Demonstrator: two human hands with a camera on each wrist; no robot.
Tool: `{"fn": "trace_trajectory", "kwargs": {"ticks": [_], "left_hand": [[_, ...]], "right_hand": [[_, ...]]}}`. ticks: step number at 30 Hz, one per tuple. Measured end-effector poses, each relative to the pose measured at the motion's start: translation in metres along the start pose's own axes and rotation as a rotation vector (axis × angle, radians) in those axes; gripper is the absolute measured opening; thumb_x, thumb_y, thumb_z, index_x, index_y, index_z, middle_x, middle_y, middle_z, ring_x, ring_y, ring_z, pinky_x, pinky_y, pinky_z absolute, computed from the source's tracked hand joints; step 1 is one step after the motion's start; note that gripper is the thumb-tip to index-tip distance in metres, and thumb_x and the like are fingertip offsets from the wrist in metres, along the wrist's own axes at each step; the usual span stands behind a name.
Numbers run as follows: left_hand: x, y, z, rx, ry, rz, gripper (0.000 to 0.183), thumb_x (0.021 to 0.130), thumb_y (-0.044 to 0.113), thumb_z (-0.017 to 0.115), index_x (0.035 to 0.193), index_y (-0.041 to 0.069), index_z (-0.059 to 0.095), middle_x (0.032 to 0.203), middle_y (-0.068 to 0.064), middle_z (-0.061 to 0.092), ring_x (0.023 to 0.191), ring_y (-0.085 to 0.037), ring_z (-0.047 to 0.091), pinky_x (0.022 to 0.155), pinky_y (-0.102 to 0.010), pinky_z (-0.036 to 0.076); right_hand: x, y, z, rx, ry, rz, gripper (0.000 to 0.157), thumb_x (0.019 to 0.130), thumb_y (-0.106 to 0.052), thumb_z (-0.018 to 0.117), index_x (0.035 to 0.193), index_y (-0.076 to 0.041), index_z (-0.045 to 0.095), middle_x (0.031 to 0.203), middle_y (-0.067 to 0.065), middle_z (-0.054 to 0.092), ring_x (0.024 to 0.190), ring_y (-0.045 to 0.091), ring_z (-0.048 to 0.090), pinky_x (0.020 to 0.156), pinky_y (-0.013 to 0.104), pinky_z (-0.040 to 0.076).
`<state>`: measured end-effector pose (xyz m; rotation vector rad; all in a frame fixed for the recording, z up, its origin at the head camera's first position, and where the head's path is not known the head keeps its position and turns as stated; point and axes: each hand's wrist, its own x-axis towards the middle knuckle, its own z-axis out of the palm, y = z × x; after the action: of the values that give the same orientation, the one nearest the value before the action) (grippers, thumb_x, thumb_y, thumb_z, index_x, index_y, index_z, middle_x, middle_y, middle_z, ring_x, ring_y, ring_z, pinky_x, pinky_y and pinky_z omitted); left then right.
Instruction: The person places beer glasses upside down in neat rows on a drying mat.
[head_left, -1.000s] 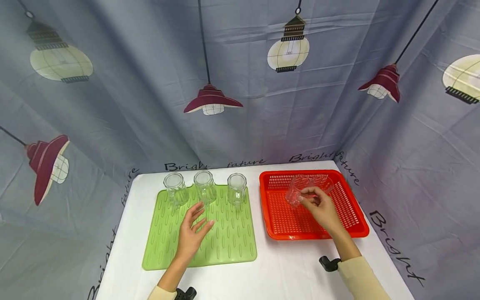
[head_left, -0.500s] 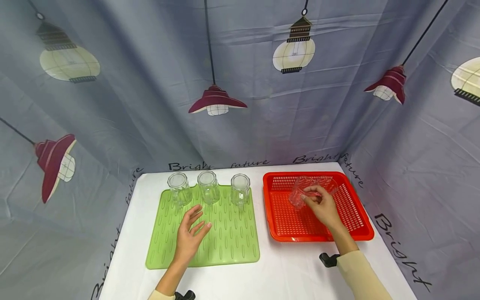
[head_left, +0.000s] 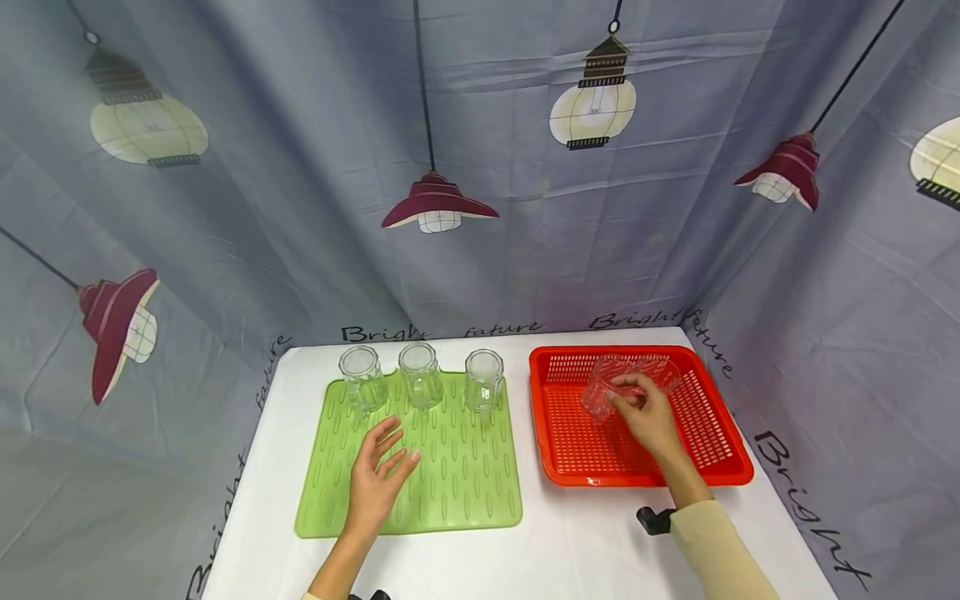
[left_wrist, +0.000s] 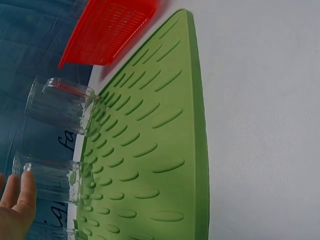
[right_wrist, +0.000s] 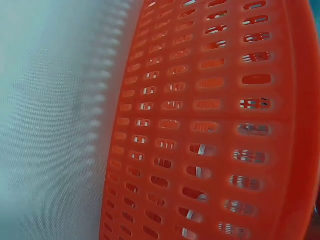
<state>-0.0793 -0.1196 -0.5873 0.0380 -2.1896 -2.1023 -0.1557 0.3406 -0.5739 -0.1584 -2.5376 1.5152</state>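
My right hand (head_left: 647, 417) reaches into the red basket (head_left: 600, 481), its thumb and fingers pinching a clear glass mug (head_left: 597, 402) that lies tilted inside. More clear glass (head_left: 666, 372) shows just right of the fingers. My left hand (head_left: 378, 475) is held over the green mat (head_left: 465, 500), fingers spread and loosely bent, holding nothing. Three clear glass mugs stand in a row along the mat's far edge: a left mug (head_left: 363, 379), a middle mug (head_left: 422, 377) and a right mug (head_left: 483, 381). The left wrist view shows the left fingers (left_wrist: 26, 197) overlapping one mug (left_wrist: 50, 180).
A white-covered table (head_left: 577, 542) carries the mat on the left and the basket on the right, with a narrow white strip between them. A grey curtain (head_left: 480, 275) printed with lamps surrounds the far side and both sides. The basket's slotted wall (right_wrist: 200, 120) fills much of the right wrist view.
The whole head view has shifted slightly, with the scene drifting right. My left hand has drawn back a little from the mugs. My right hand keeps its grip inside the basket.
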Motion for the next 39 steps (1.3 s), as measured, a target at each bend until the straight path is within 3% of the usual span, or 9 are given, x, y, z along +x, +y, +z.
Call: {"fn": "trace_trajectory", "kwargs": {"ticks": [9,15,25,34,39], "left_hand": [[-0.004,0.002,0.002,-0.011,0.01,0.007,0.07,0.093,0.005,0.083,0.154,0.021,0.052,0.156,0.001,0.056,0.142,-0.01,0.059,0.117,-0.037,0.058],[-0.007,0.003,0.002,-0.034,0.003,0.003,0.074,0.092,0.001,0.083,0.157,0.012,0.049,0.157,-0.002,0.055,0.14,-0.006,0.058,0.118,-0.038,0.057],[-0.011,0.004,0.006,-0.019,-0.02,0.011,0.075,0.092,0.001,0.083,0.158,0.01,0.048,0.159,-0.003,0.054,0.142,-0.006,0.057,0.119,-0.039,0.056],[-0.009,0.005,0.005,-0.021,-0.028,0.032,0.074,0.092,0.002,0.083,0.155,0.019,0.051,0.159,-0.003,0.054,0.142,-0.005,0.056,0.117,-0.032,0.057],[-0.009,0.006,0.004,-0.012,-0.033,0.028,0.073,0.092,0.004,0.084,0.155,0.021,0.051,0.159,-0.001,0.053,0.143,-0.005,0.056,0.118,-0.037,0.057]], "right_hand": [[0.003,0.004,0.003,-0.073,0.048,-0.026,0.021,0.101,-0.012,0.077,0.12,-0.003,0.073,0.109,0.017,0.065,0.079,0.004,0.054,0.064,0.014,0.049],[0.001,0.007,0.006,-0.082,0.075,-0.01,0.018,0.101,-0.009,0.076,0.117,-0.003,0.073,0.109,0.015,0.064,0.082,0.004,0.053,0.067,0.011,0.047],[0.0,0.011,0.01,-0.083,0.126,-0.011,0.014,0.102,-0.008,0.074,0.114,-0.002,0.072,0.104,0.01,0.058,0.081,0.003,0.051,0.066,0.007,0.044],[-0.005,0.008,0.013,-0.064,0.178,-0.045,0.013,0.103,-0.009,0.072,0.113,0.0,0.071,0.103,0.011,0.057,0.081,0.004,0.049,0.066,0.008,0.041],[-0.007,0.004,0.013,-0.047,0.184,-0.06,0.012,0.104,-0.007,0.071,0.113,0.001,0.07,0.102,0.009,0.055,0.08,0.004,0.048,0.064,0.007,0.04]]}}
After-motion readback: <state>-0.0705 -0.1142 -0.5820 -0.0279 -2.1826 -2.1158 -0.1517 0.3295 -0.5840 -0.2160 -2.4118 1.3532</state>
